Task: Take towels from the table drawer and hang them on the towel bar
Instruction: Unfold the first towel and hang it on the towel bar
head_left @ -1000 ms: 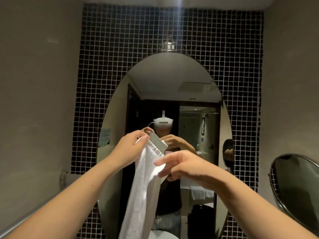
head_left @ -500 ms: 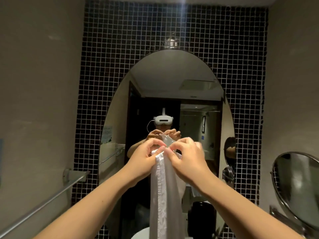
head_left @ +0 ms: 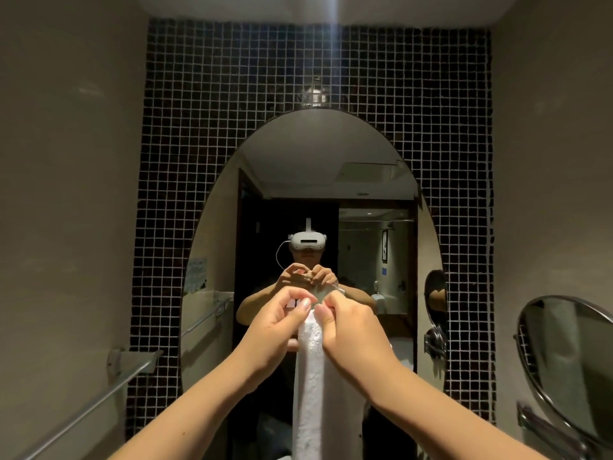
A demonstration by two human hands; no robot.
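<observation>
- You had your left hand (head_left: 275,330) and right hand (head_left: 351,327) pinched shut on the towel (head_left: 310,386) top edge, centre frame.
- Probably so it hung straight for the towel bar (head_left: 99,398), lower left.

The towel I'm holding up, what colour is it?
White, with a bumpy textured weave; the towel shows best in the head view, hanging between both hands.

An oval mirror (head_left: 331,180) hangs on black mosaic tiles (head_left: 205,127), round mirror (head_left: 570,366) beside.

White towel (head_left: 310,386) hangs vertical (top pinched).
</observation>
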